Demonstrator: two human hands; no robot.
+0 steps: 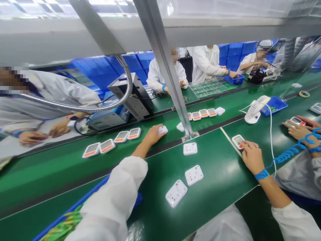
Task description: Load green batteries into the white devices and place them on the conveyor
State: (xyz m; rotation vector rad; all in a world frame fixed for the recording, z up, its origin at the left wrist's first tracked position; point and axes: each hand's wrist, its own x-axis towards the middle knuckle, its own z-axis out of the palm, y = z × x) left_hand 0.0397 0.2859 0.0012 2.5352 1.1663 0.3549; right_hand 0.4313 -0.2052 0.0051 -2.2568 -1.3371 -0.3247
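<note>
My left hand [152, 136] reaches across to the far green belt, fingers closed round a small white electronic device [163, 130] lying back side up. On the near green surface, my right hand [252, 156] has its fingertips closed on the edge of a screen device [237, 140], a white case with a grey display and an orange patch. Between my arms lie several white devices back side up, among them one near the metal post [190, 149], one in the middle [194, 175] and one closest to me [176, 193].
A row of screen devices [107, 146] sits on the far belt. A metal post [173, 80] rises between my hands. A blue bin [72, 207] with green-yellow wires is under my left arm. A white handheld scanner [255, 108] stands right; co-workers sit across and at right.
</note>
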